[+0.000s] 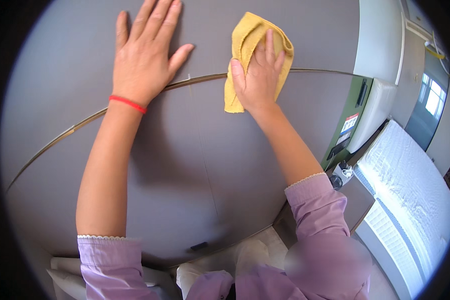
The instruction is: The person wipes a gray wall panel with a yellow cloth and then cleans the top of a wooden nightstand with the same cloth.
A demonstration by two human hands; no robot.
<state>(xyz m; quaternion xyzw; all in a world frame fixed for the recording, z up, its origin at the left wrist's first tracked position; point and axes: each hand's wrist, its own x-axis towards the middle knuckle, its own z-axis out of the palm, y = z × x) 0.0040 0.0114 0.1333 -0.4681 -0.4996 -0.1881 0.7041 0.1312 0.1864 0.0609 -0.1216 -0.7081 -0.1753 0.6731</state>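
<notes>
My left hand lies flat on a grey upper panel, fingers spread and holding nothing. A red cord circles that wrist. Further right, my right hand presses a folded yellow cloth against the surface, its fingers spread over the folds. The cloth spans a narrow gold-brown trim strip between the upper panel and a grey lower panel, covering part of the strip. A fine vertical line runs down the lower panel, and a small black fitting sits near its bottom.
At right, a green side strip bears a label with writing. Beyond it stand a white padded headboard and a mattress in clear plastic. A brown bedside cabinet carries a box with a white cable.
</notes>
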